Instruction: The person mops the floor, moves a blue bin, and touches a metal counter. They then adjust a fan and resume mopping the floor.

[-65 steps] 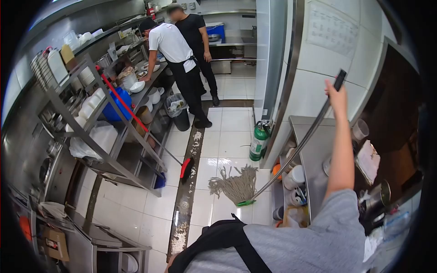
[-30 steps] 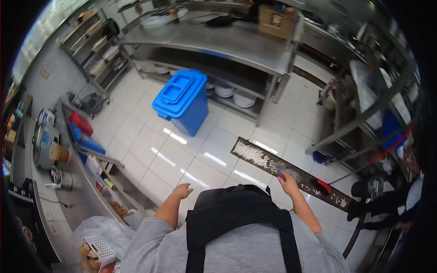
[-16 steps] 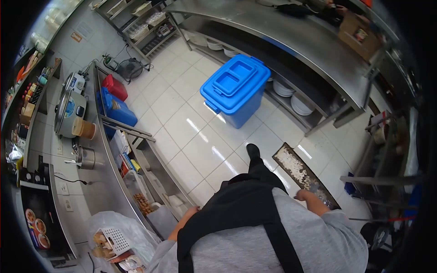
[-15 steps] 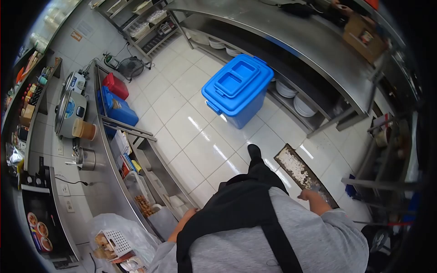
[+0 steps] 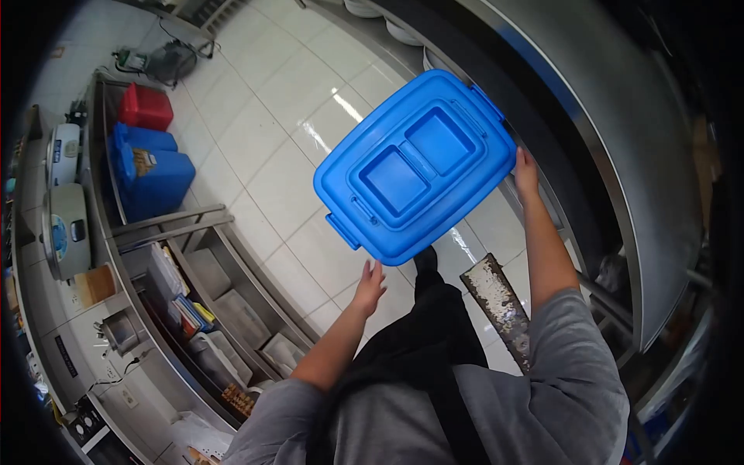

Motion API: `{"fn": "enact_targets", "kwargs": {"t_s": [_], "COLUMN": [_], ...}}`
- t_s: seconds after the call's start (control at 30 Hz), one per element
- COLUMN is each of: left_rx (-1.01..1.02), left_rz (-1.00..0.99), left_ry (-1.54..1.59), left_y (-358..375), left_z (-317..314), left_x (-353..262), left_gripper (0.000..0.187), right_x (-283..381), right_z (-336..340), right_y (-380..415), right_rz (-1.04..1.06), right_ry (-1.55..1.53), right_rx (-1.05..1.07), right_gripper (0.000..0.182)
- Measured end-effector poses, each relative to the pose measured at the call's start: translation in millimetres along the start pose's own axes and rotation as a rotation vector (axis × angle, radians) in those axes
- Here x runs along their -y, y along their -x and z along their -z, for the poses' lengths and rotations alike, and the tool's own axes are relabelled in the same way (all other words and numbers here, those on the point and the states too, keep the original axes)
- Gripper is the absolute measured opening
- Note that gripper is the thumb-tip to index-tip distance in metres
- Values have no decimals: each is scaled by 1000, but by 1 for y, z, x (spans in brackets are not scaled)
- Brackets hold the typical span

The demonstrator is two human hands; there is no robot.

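A large blue lidded bin (image 5: 418, 167) stands on the tiled floor right in front of me. Its lid has two square recesses and a side handle (image 5: 343, 232) at the left end; the lid hides the bin's body. My left hand (image 5: 370, 288) is just below the lid's near-left corner, its fingers apart and holding nothing. At the lid's right corner is my right hand (image 5: 526, 172), fingers stretched along the edge; whether it touches cannot be made out.
A steel table (image 5: 558, 85) with a lower shelf of white plates runs along the right. To the left are a counter with drawers (image 5: 256, 318), a blue container (image 5: 155, 182) and a red one (image 5: 146, 107). A worn, grimy floor strip (image 5: 496, 298) lies near my foot.
I have come closer to the bin, and it now looks larger. Both hands have moved from my sides forward to the lid's edges. The view has tilted further down.
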State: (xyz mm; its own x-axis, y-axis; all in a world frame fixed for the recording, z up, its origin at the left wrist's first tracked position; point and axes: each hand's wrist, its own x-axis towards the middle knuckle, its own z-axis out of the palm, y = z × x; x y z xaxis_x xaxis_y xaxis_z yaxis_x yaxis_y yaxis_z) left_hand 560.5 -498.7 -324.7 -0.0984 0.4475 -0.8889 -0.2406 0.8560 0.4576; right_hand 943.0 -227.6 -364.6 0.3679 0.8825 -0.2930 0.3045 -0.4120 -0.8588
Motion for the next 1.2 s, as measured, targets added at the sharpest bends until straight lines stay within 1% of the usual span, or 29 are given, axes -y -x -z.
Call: {"fn": "enact_targets", "kwargs": {"t_s": [0.03, 0.1, 0.13, 0.17, 0.2, 0.23, 0.27, 0.33, 0.37, 0.4, 0.47, 0.53, 0.57, 0.6, 0.67, 0.7, 0.77, 0.8, 0.87, 0.93, 1.03, 1.1, 1.13, 1.2], "left_rx": [19, -10, -32, -44, -104, -165, -172, -298, -380, -387, -546, -574, -609, -583, -542, -544, -544, -543, -550, -548, -451, -480, -511, -521], "left_rz": [10, 45, 47, 44, -32, -104, -103, -97, -69, -77, -86, -173, -178, -229, -180, -172, -260, -257, -319, -296, -268, -261, -248, -215], "left_ry": [103, 184, 238, 259, 295, 329, 346, 406, 536, 567, 501, 470, 438, 436, 219, 240, 61, 74, -46, -1, 32, 103, 147, 186], "left_y": [-12, -23, -27, -30, -34, -42, -54, -78, -75, -72, -75, -90, -102, -124, -128, -124, -122, -126, -135, -144, -169, -186, -188, -190], "left_z": [-22, -35, -37, -39, -39, -38, -31, -7, -5, 0, 16, 43, 57, 73, 92, 94, 104, 111, 133, 171, 239, 278, 297, 328], "left_x": [-19, -30, -35, -36, -29, -21, -17, -10, -34, -56, -94, -113, -117, -112, -131, -139, -161, -166, -175, -182, -185, -173, -168, -150], "left_gripper": [87, 85, 84, 84, 80, 76, 76, 69, 63, 63, 58, 54, 52, 53, 50, 50, 53, 53, 54, 54, 53, 57, 60, 60], "right_x": [4, 4, 4, 4, 4, -2, -7, -23, -37, -44, -25, -17, -27, -39, -48, -41, -19, -15, -5, 20, 70, 108, 126, 155], "right_z": [-19, -50, -57, -60, -62, -63, -62, -59, -57, -53, -52, -56, -52, -48, -43, -46, -68, -76, -92, -118, -169, -209, -227, -260], "right_y": [-12, -25, -26, -25, -23, -22, -19, -11, -7, 1, 33, 60, 65, 65, 71, 76, 91, 100, 119, 149, 191, 206, 212, 222], "right_rz": [-7, 77, 86, 65, 44, 31, 20, 19, -14, -44, -145, -244, -394, -550, -733, -726, -760, -753, -820, -760, -703, -658, -669, -666], "right_ry": [24, 378, 389, 418, 443, 438, 435, 405, 296, 189, 61, -106, -343, -576, -597, -578, -454, -443, -418, -461, -405, -367, -325, -260], "right_rx": [18, -275, -252, -304, -362, -369, -377, -333, -268, -201, -113, -62, -2, 57, 141, 149, 47, 50, 37, 19, -19, -25, -47, -59], "right_gripper": [57, 58, 58, 58, 59, 58, 57, 54, 53, 52, 53, 56, 60, 64, 69, 69, 69, 69, 67, 68, 71, 71, 68, 65]}}
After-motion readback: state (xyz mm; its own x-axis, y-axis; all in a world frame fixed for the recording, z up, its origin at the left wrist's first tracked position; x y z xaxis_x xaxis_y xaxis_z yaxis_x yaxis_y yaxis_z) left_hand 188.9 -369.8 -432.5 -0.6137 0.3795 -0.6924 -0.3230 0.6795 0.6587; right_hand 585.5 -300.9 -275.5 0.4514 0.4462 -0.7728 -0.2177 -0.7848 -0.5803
